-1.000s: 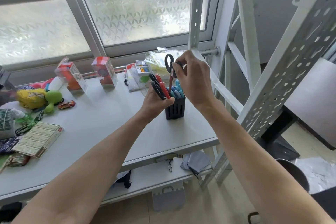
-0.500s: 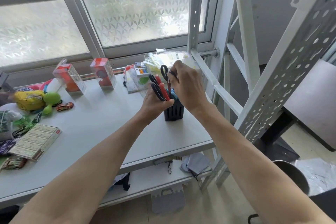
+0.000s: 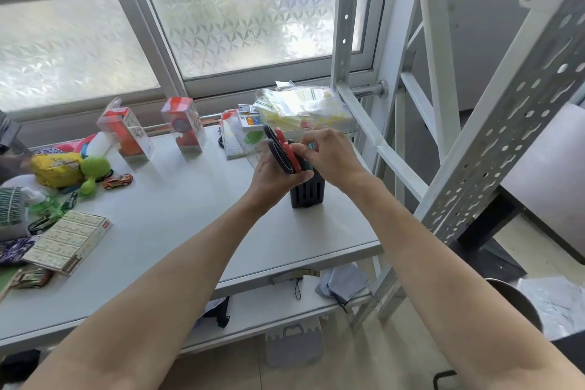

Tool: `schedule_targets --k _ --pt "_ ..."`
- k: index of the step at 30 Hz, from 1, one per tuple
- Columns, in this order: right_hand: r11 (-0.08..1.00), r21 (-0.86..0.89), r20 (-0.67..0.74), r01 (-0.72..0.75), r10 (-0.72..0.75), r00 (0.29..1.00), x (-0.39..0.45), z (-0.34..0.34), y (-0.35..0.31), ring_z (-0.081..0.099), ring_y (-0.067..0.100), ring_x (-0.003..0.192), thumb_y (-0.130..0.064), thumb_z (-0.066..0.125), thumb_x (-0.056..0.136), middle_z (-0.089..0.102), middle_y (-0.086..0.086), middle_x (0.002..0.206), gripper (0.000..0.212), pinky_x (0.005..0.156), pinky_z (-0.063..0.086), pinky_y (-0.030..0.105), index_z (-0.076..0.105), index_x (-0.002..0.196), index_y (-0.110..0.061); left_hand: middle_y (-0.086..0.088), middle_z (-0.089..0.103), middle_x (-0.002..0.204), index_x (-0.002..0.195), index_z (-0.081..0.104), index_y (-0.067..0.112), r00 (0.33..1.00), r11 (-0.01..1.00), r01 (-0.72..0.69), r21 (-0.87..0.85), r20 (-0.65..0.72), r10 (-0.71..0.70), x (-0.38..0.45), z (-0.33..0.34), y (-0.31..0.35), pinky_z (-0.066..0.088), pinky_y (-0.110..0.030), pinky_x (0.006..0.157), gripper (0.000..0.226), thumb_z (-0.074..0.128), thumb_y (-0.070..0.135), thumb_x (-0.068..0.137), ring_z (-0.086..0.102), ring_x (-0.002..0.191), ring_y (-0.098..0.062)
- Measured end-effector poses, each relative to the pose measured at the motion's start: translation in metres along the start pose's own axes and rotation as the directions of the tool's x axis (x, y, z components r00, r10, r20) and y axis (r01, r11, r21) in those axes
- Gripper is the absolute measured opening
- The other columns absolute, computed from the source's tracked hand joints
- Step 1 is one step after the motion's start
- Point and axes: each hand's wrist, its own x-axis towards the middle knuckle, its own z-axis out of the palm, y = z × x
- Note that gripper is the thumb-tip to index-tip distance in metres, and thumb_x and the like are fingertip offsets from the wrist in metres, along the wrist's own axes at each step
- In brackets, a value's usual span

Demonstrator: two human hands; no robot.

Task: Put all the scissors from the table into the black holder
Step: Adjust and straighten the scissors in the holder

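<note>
Both hands meet above the black holder (image 3: 306, 191), which stands upright on the grey desk (image 3: 177, 218) near its right edge. The left hand (image 3: 274, 176) comes from the lower left, and its grip is closed on a pair of scissors with red and black handles (image 3: 282, 152). The handle loops stick up and to the left from this hand, above the top of the holder. The blades are hidden behind the fingers, so I cannot tell how deep they are inside the holder.

The right hand (image 3: 332, 157) is just beside the left hand, over the opening of the holder. Its fingertips (image 3: 299, 149) are pinched together and they touch the scissors' handles. A small blue-green part (image 3: 311, 146) shows behind these fingers, but it is too much hidden to say what it is.

At the far side of the desk, near the window, stand two red boxes with clear fronts (image 3: 126, 134), and some clear plastic bags (image 3: 300, 108) lie behind the hands. On the left part of the desk there are a green soft toy (image 3: 93, 169), a small toy car (image 3: 117, 181) and a flat beige box (image 3: 68, 241). All of these are well apart from the holder
</note>
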Motion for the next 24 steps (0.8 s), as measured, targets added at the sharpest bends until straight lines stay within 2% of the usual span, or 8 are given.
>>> schedule_targets --k 3,5,7,9,12,16,21,24 --pt "0.994 -0.078 0.009 -0.077 0.078 0.997 0.005 0.0 0.006 0.056 0.019 0.102 -0.053 0.062 0.086 0.056 0.001 0.108 0.037 0.092 0.043 0.04 0.07 0.092 -0.017 -0.005 0.063 0.106 0.105 0.062 0.027 0.999 0.999 0.027 0.047 -0.033 -0.025 0.006 0.002 -0.01 0.056 -0.047 0.087 0.063 0.08 0.066 0.059 0.065 0.103 -0.022" --pt "0.981 0.095 0.089 -0.17 0.162 0.983 0.006 0.003 0.011 0.056 0.019 0.113 -0.053 0.062 0.086 0.056 0.005 0.124 0.045 0.093 0.043 0.034 0.064 0.113 -0.017 0.002 0.064 0.108 0.112 0.061 0.029 0.997 0.994 0.045 0.1 -0.066 -0.038 0.009 0.003 -0.016 0.056 -0.043 0.087 0.077 0.076 0.078 0.055 0.064 0.106 -0.018" --pt "0.927 0.288 0.22 -0.24 0.179 0.959 0.003 0.005 0.016 0.056 0.022 0.12 -0.051 0.058 0.09 0.056 0.007 0.133 0.054 0.095 0.046 0.031 0.054 0.131 -0.016 0.006 0.064 0.109 0.12 0.056 0.022 0.996 0.996 0.059 0.066 -0.074 -0.054 0.009 0.003 -0.016 0.057 -0.04 0.089 0.086 0.078 0.074 0.054 0.063 0.107 -0.014" --pt "0.894 0.373 0.265 -0.248 0.154 0.952 -0.001 0.002 0.021 0.054 0.018 0.121 -0.046 0.052 0.096 0.054 0.008 0.138 0.056 0.097 0.044 0.029 0.043 0.142 -0.016 0.005 0.065 0.109 0.122 0.052 0.013 0.996 0.998 0.058 -0.013 -0.065 -0.059 0.008 0.004 -0.012 0.058 -0.04 0.09 0.086 0.084 0.06 0.057 0.065 0.105 -0.012" --pt "0.806 0.516 0.32 -0.29 0.133 0.938 -0.006 -0.006 0.033 0.046 0.017 0.13 -0.019 0.049 0.1 0.044 0.009 0.147 0.053 0.109 0.039 0.033 0.029 0.149 -0.022 0.003 0.065 0.107 0.119 0.05 0.01 0.996 0.997 0.062 -0.051 -0.061 -0.065 0.008 0.005 -0.011 0.058 -0.041 0.089 0.08 0.085 0.049 0.058 0.067 0.1 -0.014" --pt "0.895 0.365 0.472 -0.258 0.061 0.88 -0.004 -0.01 0.042 0.028 0.018 0.144 0.0 0.049 0.088 0.03 0.003 0.157 0.076 0.108 0.03 0.031 0.024 0.152 -0.033 -0.002 0.067 0.106 0.117 0.055 0.016 0.999 0.998 0.048 -0.047 -0.01 -0.049 0.008 0.004 -0.012 0.058 -0.049 0.089 0.071 0.085 0.045 0.06 0.068 0.104 -0.022" --pt "0.942 0.283 0.435 -0.179 0.04 0.899 0.006 -0.014 0.043 0.043 0.019 0.136 -0.002 0.062 0.086 0.046 0.005 0.145 0.064 0.099 0.041 0.028 0.042 0.143 -0.024 -0.002 0.07 0.106 0.119 0.057 0.014 0.998 0.997 0.052 -0.065 -0.016 -0.053 0.007 0.003 -0.012 0.06 -0.046 0.087 0.071 0.085 0.045 0.061 0.07 0.102 -0.02" --pt "0.972 0.19 0.447 -0.142 0.043 0.893 0.011 -0.021 0.045 0.051 0.012 0.124 -0.006 0.071 0.083 0.053 0.0 0.138 0.062 0.095 0.045 0.029 0.048 0.137 -0.025 -0.002 0.071 0.103 0.117 0.06 0.011 0.997 0.994 0.072 -0.082 0.005 -0.072 0.006 0.005 -0.011 0.06 -0.045 0.089 0.061 0.085 0.033 0.066 0.07 0.1 -0.018"
